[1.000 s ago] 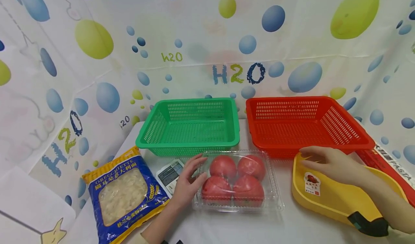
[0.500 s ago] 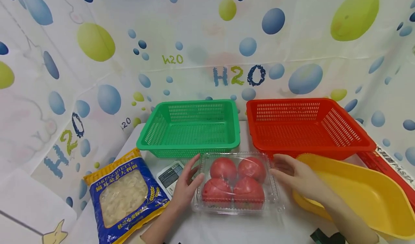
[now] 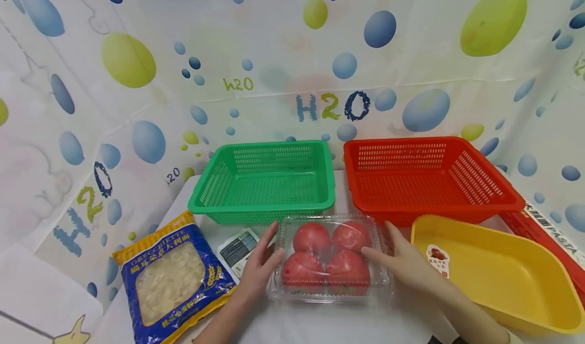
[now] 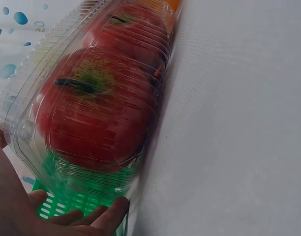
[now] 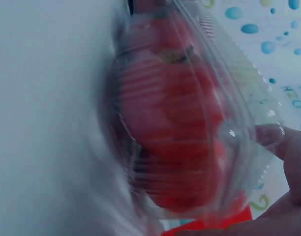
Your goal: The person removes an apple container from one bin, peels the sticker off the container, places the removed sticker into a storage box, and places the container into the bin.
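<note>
A clear plastic clamshell box holds several red apples on the white table, between both hands. My left hand is at the box's left side, thumb by the rim. In the left wrist view its other fingers reach out, loosely bent, near the box's lower edge. On the right side my right hand lies with its thumb over the lid's edge and its fingers extended along the side. The right wrist view, blurred, shows that thumb at the lid's clear rim.
Behind the box stand a green basket and a red basket. A yellow tub is at right, beside a red pasta box. At left lie a blue orecchiette bag and a white pack with a dark label.
My right hand has let go of the yellow tub's rim area and moved left to the clamshell box's right side. My left hand stays by the box's left side.
</note>
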`<move>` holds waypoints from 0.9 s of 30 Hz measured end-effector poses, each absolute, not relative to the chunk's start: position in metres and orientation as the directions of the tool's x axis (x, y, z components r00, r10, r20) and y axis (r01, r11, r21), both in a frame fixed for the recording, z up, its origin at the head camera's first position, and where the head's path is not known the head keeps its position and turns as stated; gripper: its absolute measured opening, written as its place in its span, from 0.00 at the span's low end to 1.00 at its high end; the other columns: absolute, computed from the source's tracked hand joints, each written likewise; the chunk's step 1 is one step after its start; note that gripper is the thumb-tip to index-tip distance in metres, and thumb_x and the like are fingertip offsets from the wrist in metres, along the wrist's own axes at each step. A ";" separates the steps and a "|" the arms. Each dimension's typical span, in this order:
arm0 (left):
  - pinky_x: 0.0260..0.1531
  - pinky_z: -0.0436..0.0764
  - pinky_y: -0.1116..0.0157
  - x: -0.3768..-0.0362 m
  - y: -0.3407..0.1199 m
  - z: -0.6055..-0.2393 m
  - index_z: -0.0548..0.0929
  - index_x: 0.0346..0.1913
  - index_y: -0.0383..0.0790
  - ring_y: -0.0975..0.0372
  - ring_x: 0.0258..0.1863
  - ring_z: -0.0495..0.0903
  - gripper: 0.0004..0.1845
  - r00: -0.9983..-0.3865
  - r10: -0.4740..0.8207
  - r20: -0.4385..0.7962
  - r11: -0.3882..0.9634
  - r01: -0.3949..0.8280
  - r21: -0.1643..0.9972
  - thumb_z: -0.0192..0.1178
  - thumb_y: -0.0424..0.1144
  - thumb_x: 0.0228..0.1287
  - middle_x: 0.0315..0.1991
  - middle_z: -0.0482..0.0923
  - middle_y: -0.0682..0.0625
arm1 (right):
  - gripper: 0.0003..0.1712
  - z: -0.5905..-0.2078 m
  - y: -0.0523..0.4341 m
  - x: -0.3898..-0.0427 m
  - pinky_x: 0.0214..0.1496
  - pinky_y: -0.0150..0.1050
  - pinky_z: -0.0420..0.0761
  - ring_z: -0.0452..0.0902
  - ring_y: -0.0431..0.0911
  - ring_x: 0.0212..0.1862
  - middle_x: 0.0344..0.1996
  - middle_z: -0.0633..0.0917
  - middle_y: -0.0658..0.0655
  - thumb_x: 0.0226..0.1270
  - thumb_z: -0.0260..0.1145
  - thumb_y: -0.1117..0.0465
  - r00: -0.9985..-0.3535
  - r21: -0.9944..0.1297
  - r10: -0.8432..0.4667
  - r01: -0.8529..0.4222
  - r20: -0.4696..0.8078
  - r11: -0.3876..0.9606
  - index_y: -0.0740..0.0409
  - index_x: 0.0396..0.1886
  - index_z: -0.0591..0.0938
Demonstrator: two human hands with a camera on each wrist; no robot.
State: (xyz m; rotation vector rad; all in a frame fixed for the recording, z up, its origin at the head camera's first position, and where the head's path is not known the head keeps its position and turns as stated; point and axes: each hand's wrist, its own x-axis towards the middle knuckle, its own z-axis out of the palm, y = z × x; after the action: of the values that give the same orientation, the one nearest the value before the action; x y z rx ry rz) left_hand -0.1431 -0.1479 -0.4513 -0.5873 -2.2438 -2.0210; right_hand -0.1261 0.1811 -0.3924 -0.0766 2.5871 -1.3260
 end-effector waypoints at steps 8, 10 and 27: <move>0.65 0.68 0.54 -0.141 -0.152 -0.453 0.55 0.79 0.36 0.36 0.71 0.60 0.35 -0.934 0.245 0.259 0.070 0.283 0.957 0.54 0.34 0.74 0.77 0.52 0.33 | 0.55 -0.405 0.172 -0.123 0.70 0.70 0.54 0.53 0.66 0.73 0.74 0.59 0.68 0.68 0.67 0.41 -0.971 -0.888 -0.172 0.073 -0.168 0.453 0.59 0.81 0.49; 0.66 0.66 0.57 -0.140 -0.152 -0.453 0.56 0.79 0.36 0.36 0.72 0.59 0.35 -0.935 0.249 0.252 0.073 0.278 0.958 0.54 0.35 0.74 0.78 0.52 0.34 | 0.53 -0.406 0.171 -0.123 0.71 0.69 0.54 0.54 0.65 0.73 0.74 0.61 0.67 0.68 0.66 0.41 -0.968 -0.905 -0.173 0.095 -0.181 0.415 0.57 0.80 0.50; 0.68 0.50 0.76 -0.147 -0.156 -0.454 0.53 0.79 0.32 0.44 0.78 0.41 0.34 -0.913 0.297 0.278 -0.001 0.291 0.957 0.51 0.32 0.74 0.79 0.46 0.37 | 0.57 -0.410 0.178 -0.124 0.71 0.72 0.46 0.41 0.67 0.76 0.79 0.46 0.68 0.70 0.65 0.45 -0.918 -0.935 -0.246 0.251 -0.313 0.253 0.53 0.83 0.38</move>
State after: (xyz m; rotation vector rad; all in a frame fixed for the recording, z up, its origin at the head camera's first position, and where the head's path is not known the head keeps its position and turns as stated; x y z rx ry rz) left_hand -0.1471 -0.1562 -0.4537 -0.6550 -2.2235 -2.1273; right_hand -0.1244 0.1781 -0.4099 0.0047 2.1347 -1.7061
